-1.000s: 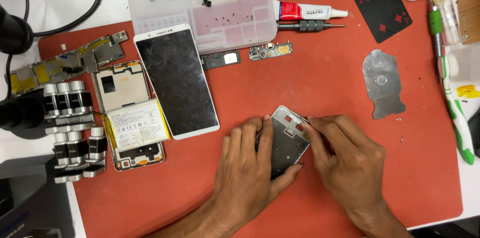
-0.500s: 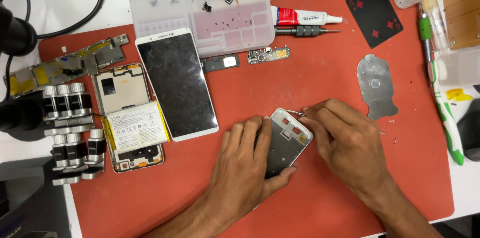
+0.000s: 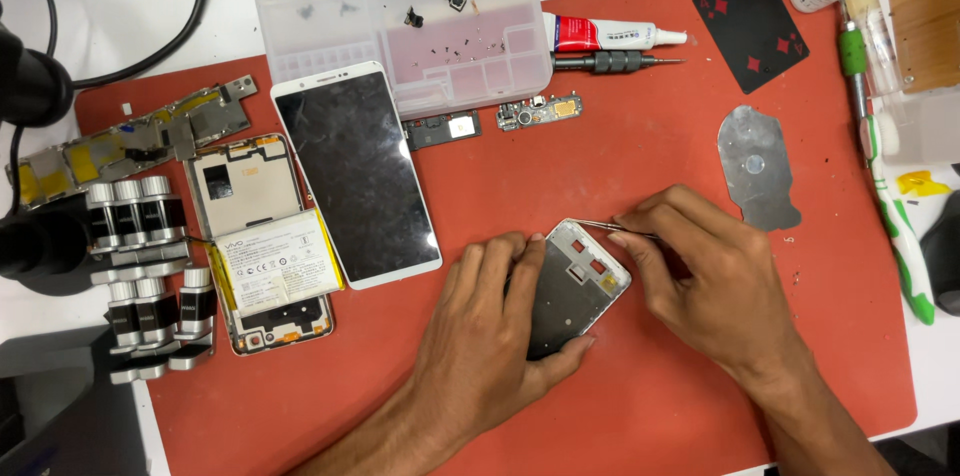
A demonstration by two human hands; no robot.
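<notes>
A silver phone frame (image 3: 578,281) lies on the red work mat (image 3: 620,146). My left hand (image 3: 490,331) clasps it from the left, fingers over its edge and thumb under its lower corner. My right hand (image 3: 705,281) pinches thin metal tweezers (image 3: 605,226), whose tip rests at the frame's upper right corner.
A white phone screen (image 3: 357,174) and an opened phone body with battery (image 3: 262,241) lie to the left. A clear parts box (image 3: 405,21), glue tube (image 3: 610,34), screwdriver (image 3: 610,62) and small circuit boards (image 3: 540,113) sit behind. A metal plate (image 3: 757,166) and black playing card (image 3: 750,24) lie right.
The view has shifted slightly. My right hand has drawn back a little to the right, with the tweezers' tip now at the frame's upper corner. My left hand still holds the frame.
</notes>
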